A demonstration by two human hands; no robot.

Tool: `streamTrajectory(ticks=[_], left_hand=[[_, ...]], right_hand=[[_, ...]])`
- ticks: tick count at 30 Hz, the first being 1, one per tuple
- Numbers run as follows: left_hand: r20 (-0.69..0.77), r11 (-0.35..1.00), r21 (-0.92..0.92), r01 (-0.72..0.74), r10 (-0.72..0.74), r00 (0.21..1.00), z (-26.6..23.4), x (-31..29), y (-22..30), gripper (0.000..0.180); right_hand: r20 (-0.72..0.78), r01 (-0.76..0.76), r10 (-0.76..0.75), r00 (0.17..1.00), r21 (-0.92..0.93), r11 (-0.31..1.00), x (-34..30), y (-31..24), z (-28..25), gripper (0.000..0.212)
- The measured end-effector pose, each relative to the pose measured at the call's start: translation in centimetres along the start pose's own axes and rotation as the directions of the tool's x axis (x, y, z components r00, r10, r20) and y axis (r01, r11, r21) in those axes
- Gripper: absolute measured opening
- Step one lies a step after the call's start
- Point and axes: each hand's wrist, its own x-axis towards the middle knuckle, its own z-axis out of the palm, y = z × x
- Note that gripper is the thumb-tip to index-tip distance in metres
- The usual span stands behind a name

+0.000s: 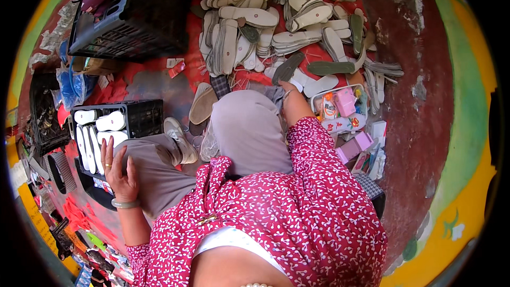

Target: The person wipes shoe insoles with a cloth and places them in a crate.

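My left hand is raised with its fingers spread and nothing in it. It is beside the black crate, which holds white insoles. My right arm reaches forward past my knee. At its end my right hand is closed at the near end of a dark grey insole; its fingertips are partly hidden. Just right of that lies a green-grey insole, over white insoles. Beyond it is a large heap of pale insoles, stacked and overlapping.
A tall black crate stands at the far left. Right of my arm is a clear basket with pink packages, and a pink box beside it. A brown insole lies past my shoe. At the left is another black crate.
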Motion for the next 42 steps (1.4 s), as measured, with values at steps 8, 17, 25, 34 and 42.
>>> streamTrajectory(ticks=[8,17,25,34,42], left_hand=[[0.034,1.000,0.021,-0.005,0.004,0.999,0.2,0.8,0.3,0.020],[0.165,0.464,-0.834,0.300,-0.309,0.936,2.5,9.6,8.5,0.036],[0.277,-0.400,-0.848,0.349,0.228,0.934,6.7,15.6,12.5,0.052],[0.351,-0.346,-0.911,0.222,-0.371,0.860,9.5,16.2,5.7,0.026],[0.491,-0.261,-0.871,0.417,-0.519,0.700,11.5,11.3,1.2,0.024]], right_hand=[[-0.073,0.283,-0.284,0.956,-0.020,0.959,-1.2,0.4,1.5,0.017],[0.627,0.686,-0.777,-0.053,-0.543,-0.485,-31.8,-1.2,9.7,0.028],[0.802,0.930,-0.595,-0.041,-0.188,-0.317,-38.1,-0.6,12.5,0.033],[0.244,0.551,-0.594,0.767,0.225,0.804,-16.6,-11.2,-3.2,0.028],[0.098,0.075,-0.136,0.986,0.471,0.879,-0.7,-16.6,-15.9,0.022]])
